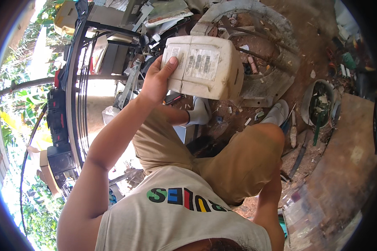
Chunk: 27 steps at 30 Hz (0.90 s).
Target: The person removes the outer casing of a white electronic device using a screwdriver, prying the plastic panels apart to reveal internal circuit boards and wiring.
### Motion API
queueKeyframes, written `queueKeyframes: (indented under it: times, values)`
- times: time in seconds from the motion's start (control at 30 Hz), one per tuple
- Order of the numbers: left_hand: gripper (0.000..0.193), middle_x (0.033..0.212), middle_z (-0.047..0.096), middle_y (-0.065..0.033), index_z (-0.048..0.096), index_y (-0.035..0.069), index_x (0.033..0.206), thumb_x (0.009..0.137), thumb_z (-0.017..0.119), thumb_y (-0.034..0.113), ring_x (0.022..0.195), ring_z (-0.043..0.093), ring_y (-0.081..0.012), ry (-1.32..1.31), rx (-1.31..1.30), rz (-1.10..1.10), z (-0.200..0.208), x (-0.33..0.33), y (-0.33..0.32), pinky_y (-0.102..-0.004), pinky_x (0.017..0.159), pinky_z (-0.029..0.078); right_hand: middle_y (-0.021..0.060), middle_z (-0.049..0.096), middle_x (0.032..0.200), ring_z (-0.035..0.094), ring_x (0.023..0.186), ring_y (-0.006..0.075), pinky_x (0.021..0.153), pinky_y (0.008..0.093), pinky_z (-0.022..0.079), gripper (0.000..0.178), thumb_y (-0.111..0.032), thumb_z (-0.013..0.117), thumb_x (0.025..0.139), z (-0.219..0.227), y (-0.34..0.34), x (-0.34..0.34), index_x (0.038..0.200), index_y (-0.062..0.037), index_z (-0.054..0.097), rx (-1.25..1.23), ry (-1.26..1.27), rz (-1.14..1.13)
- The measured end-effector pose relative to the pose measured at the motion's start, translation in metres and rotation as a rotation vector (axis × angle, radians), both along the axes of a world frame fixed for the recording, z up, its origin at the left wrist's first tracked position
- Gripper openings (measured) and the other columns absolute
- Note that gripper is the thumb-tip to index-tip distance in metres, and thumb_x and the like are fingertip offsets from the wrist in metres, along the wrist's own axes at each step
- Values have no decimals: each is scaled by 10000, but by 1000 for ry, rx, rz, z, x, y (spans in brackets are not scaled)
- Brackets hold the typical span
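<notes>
My left hand (158, 79) holds up a dirty off-white plastic device casing (228, 71) by its left end, thumb on the top face and the other fingers out of sight underneath. The casing is boxy with rounded edges. A seam runs across it, and a worn printed label (202, 65) sits on the upper face. It hangs in the air beyond my knees, above the cluttered ground. My right forearm (269, 201) goes down beside my right knee; the hand itself is hidden behind the leg.
A grey rounded frame (276, 85) with scraps inside lies at the far side. To the right stand a bucket (304, 106) of green and pale scraps and a worn brown board (352, 146). At left are a dark metal rack (73, 92) and a black audio unit (62, 161).
</notes>
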<state>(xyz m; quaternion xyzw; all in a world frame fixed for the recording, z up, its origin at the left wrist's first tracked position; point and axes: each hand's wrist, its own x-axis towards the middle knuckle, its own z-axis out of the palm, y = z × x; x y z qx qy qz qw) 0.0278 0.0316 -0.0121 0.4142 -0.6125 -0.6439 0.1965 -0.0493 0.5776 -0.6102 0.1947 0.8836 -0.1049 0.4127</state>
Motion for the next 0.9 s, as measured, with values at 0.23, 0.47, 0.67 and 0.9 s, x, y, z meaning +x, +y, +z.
queueKeyframes:
  times: [0.23,0.47,0.67,0.9]
  values:
    - [486,1230,675,-197,558,-31,1322,1034,561,360,1143,674,-278,-20,496,-140,44,-10,-34,-437,998,535,150,710,1086,703,966,309,796,424,572,330,-189,619,917,48,76,41,1188,-5,663,-819,39,-178]
    - [315,1090,704,-168,609,-43,1174,1002,635,219,916,714,-270,-40,239,19,61,-74,-1,-402,857,591,95,698,1003,682,839,209,652,351,564,358,-124,561,958,374,45,13,1293,5,569,-1138,175,-767]
    - [271,929,716,-103,649,-25,1063,971,695,226,834,677,-190,338,-31,-44,66,-76,-53,-366,757,574,89,647,930,664,894,237,691,382,554,412,-109,558,970,502,46,12,1369,-34,490,-1126,517,-767]
    - [220,805,673,-131,651,7,960,961,692,223,690,591,-217,-24,-790,-147,-111,5,-13,-338,660,486,84,611,1059,624,1029,234,757,382,569,498,-139,611,968,614,-42,4,1427,-44,445,-1566,655,-461]
